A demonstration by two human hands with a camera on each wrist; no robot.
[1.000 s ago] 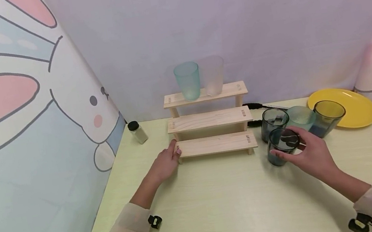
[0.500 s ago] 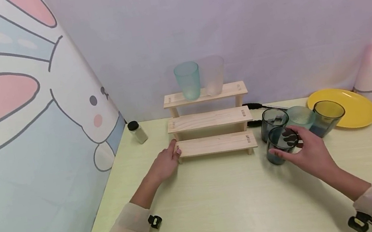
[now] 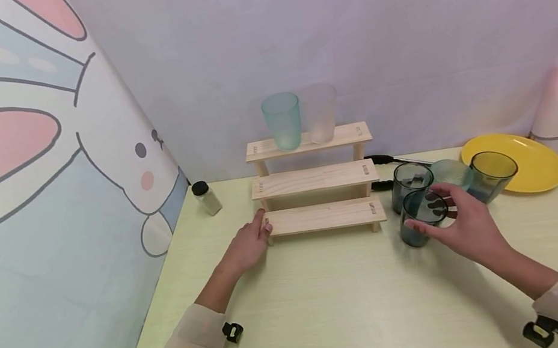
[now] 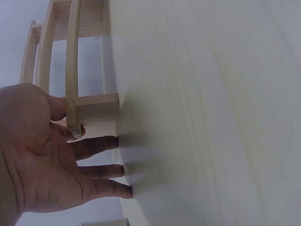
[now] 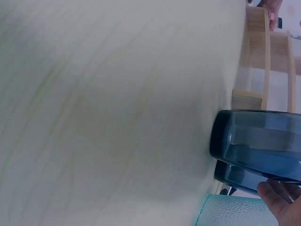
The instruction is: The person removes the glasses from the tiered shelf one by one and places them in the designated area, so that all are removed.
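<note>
At its left end, the bottom step of a three-tier wooden display shelf (image 3: pixel 324 215) is pinched by my left hand (image 3: pixel 248 246); in the left wrist view the other fingers (image 4: pixel 96 147) extend to the table. My right hand (image 3: pixel 465 226) curves round the rim of a dark blue-grey glass tumbler (image 3: pixel 416 236), which stands on the table right of the shelf. A second dark tumbler (image 3: pixel 402 183) is just behind it. A frosted aqua tumbler (image 3: pixel 284 123) and a frosted clear tumbler (image 3: pixel 321 115) stand on the top step.
Beyond my right hand are a pale green glass (image 3: pixel 450 172) and a tilted amber-and-blue glass (image 3: pixel 492 173). A yellow plate (image 3: pixel 540 163) lies at the back right. Black-handled utensils (image 3: pixel 379 159) lie beside the shelf. A small black-capped jar (image 3: pixel 207 198) stands at left.
The dark tumbler has shifted very slightly back. My right hand's fingers have spread a little and its wrist has moved slightly right. My left hand has stayed put on the shelf.
</note>
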